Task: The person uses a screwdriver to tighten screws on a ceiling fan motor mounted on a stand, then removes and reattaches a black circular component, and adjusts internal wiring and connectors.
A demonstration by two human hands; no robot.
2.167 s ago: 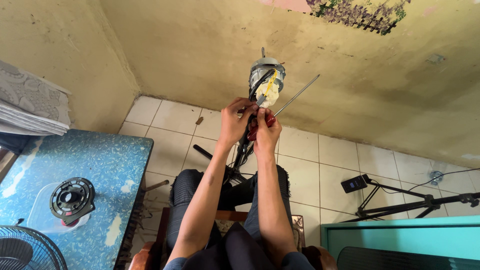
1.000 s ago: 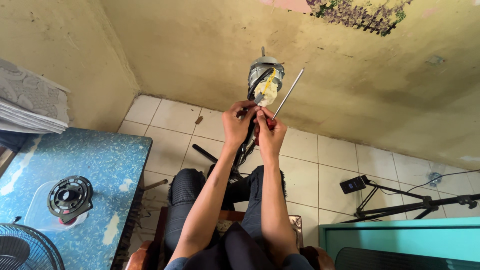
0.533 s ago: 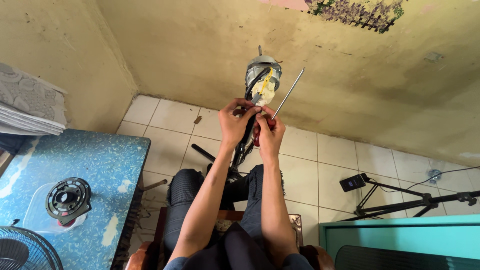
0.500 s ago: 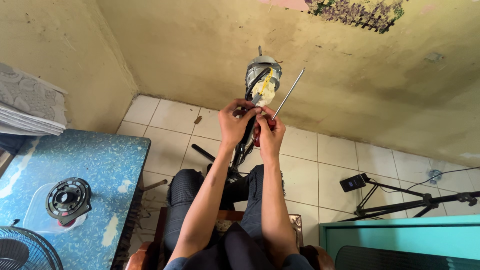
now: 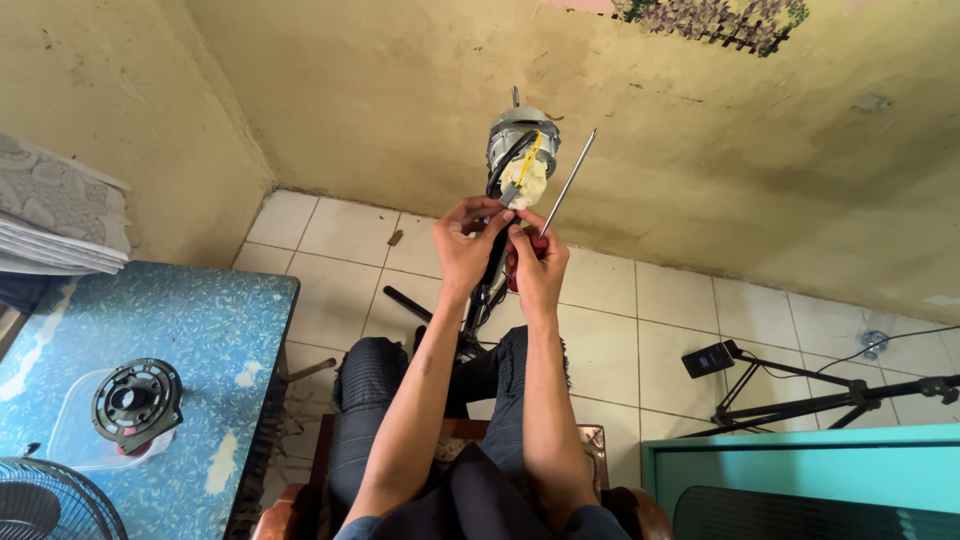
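Observation:
I sit on a chair with a fan motor (image 5: 520, 150) on its stand held up between my knees. My left hand (image 5: 466, 248) pinches a small part at the wiring just under the motor, next to a pale yellowish piece. My right hand (image 5: 537, 268) grips a screwdriver (image 5: 568, 182) by its red handle, and the metal shaft points up and to the right beside the motor. Both hands touch each other below the motor housing. Black and yellow wires run down the motor's side.
A blue patterned table (image 5: 150, 380) stands at the left with a black round fan part (image 5: 136, 400) on it and a fan grille (image 5: 45, 505) at its corner. A black tripod (image 5: 820, 395) lies on the tiled floor at right, beside a teal cabinet (image 5: 800, 480).
The screwdriver shaft has swung from a low slant to a steeper one, pointing up beside the motor. My hands stay together under the motor.

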